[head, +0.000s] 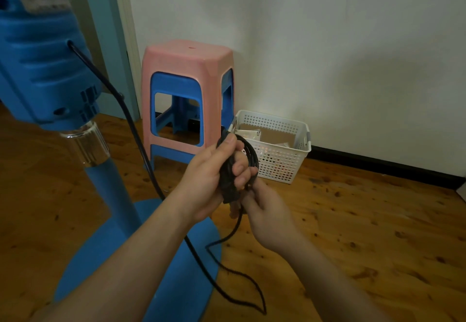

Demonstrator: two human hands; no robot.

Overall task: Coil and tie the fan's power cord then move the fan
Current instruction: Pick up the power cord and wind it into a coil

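I see my left hand (pixel 211 178) closed around the coiled part of the black power cord (pixel 228 170), with the thumb on top and the fingers curled through the loops. My right hand (pixel 264 217) is just below it and touches the bottom of the coil; its fingers seem to pinch the cord there, but the left hand hides them partly. From the coil, the free cord hangs down, makes a loose bend over the wooden floor (pixel 365 221), and then rises to the back of the blue fan (pixel 45 74) at my left. The fan stands upright on its round base, near my left forearm. Behind the hands, a pink and blue stool (pixel 186 69) stands at the wall, and a white perforated basket (pixel 280 155) sits just beside it.
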